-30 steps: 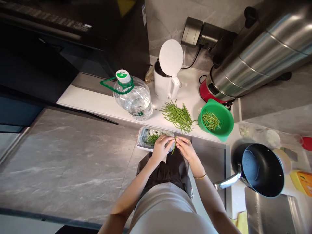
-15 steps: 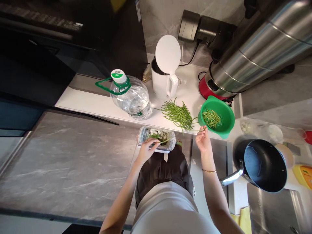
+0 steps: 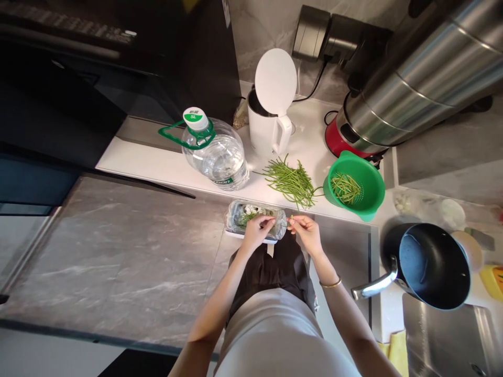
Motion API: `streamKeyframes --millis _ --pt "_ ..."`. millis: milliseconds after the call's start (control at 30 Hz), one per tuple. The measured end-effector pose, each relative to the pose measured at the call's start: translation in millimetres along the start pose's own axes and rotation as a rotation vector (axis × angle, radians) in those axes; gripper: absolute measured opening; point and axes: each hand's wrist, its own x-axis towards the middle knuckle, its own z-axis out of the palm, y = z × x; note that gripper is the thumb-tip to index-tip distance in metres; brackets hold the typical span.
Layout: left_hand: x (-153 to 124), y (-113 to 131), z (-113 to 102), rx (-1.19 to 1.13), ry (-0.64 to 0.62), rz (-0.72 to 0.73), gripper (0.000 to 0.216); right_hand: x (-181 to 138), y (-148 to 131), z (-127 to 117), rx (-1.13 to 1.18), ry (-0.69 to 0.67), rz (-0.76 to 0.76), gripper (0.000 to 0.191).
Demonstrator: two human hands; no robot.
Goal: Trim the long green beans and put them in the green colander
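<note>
Over the lined waste bin (image 3: 231, 230) my left hand (image 3: 257, 231) is closed in a pinch. Close to its right, my right hand (image 3: 308, 234) pinches a thin green stem (image 3: 291, 219) between thumb and fingers. The stem seems to run across the small gap to my left fingertips, which partly hide it. On the counter just beyond my hands lies a loose pile of long green stems (image 3: 290, 182). To the right of that pile, a green colander (image 3: 371, 186) holds short cut stem pieces (image 3: 346, 188).
A large water bottle (image 3: 223, 157) and a white kettle (image 3: 267, 128) with its lid up stand on the white counter (image 3: 145, 159). At right are a dark pot (image 3: 436, 267), its handle (image 3: 375, 285) pointing toward me, and a steel sink (image 3: 440, 335).
My right hand has moved left and down from beside the colander to the bin. My left hand has shifted slightly right, so both hands are now close together. The view has shifted slightly.
</note>
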Motion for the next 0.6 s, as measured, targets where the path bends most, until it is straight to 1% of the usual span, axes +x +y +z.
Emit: streamKeyframes --millis 67,133,200,267,433,533,600 --pt "-0.5 14.0 5.7 -0.159 -0.053 -0.085 0.029 -3.0 2.4 2.2 -0.145 -0.009 -0.093 0.019" --pt "-0.7 24.2 8.3 -0.264 -0.092 -0.147 0.033 -5.5 1.8 2.8 -0.283 -0.026 -0.210 0.015" --pt "-0.7 30.2 8.1 -0.324 -0.113 -0.171 0.035 -7.5 -1.5 2.4 -0.396 -0.053 -0.317 0.013" --pt "-0.8 33.1 6.1 -0.360 -0.128 -0.192 0.034 -9.1 -5.9 1.7 -0.477 -0.078 -0.387 0.013" --pt "-1.3 34.2 0.1 -0.440 -0.183 -0.273 0.030 -11.7 -12.3 -0.5 -0.567 -0.111 -0.455 0.014" --pt "-1.3 33.8 0.1 -0.453 -0.196 -0.275 0.027 -12.7 -12.4 -0.7 -0.589 -0.137 -0.470 0.015" --pt "-1.1 33.6 2.6 -0.447 -0.187 -0.263 0.025 -12.9 -11.8 0.7 -0.578 -0.135 -0.454 0.014"
